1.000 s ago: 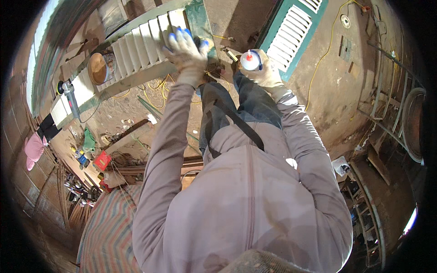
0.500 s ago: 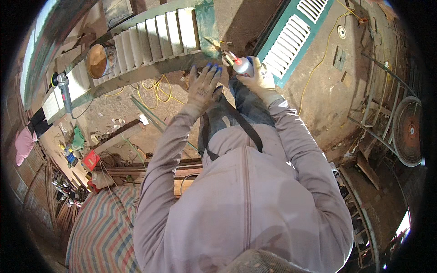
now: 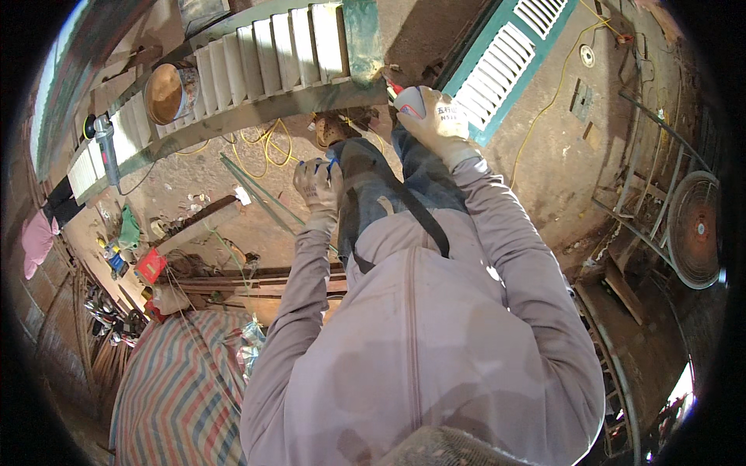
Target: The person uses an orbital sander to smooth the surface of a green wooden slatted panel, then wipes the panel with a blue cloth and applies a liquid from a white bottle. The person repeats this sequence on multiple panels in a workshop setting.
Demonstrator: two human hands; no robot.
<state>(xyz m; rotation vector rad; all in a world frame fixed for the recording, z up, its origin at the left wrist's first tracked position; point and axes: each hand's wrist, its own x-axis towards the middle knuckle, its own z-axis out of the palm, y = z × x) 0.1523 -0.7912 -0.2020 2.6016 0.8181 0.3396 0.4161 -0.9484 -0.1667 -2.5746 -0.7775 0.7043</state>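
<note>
In my gloved right hand (image 3: 441, 124) is a white squeeze bottle (image 3: 409, 102) with a red nozzle (image 3: 395, 87). The nozzle points at the near right corner of a green louvred shutter (image 3: 365, 46) with pale slats, lying across the upper left. My fingers wrap around the bottle and its lower part is hidden. My left hand (image 3: 316, 186), in a glove with blue fingertips, is beside my left thigh, near the knee. Its fingers are curled in, and what lies inside them, if anything, is hidden. The shutter's near edge is a little beyond this hand.
A round tin (image 3: 167, 93) and an angle grinder (image 3: 106, 151) rest on the louvred shutter. A second green shutter with white slats (image 3: 497, 74) lies at the upper right. Yellow cord (image 3: 268, 151) coils on the floor. A round fan (image 3: 695, 229) stands far right; striped sheeting (image 3: 175, 388) lies lower left.
My left hand has drawn back from the shutter's edge to beside my thigh, and its fingers have curled. My right hand, still holding the bottle, has moved slightly away from me.
</note>
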